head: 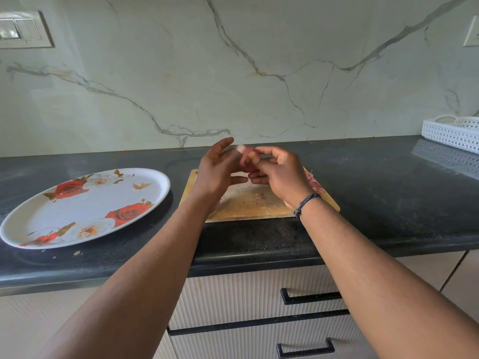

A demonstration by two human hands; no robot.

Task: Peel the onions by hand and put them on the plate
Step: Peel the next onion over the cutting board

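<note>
Both hands, left hand (pixel 220 172) cradling and right hand (pixel 278 172) pinching, are peeling an onion (pixel 246 158) above the cutting board (pixel 248 203); the plate (pixel 85 211) is holding none yet, so most work remains.

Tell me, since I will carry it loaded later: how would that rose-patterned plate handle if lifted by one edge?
The plate looks broad, shallow and thin-rimmed, so it would probably feel light but tip easily from one edge. Its glossy surface suggests peeled onions could slide. Two hands seem safer.
</note>
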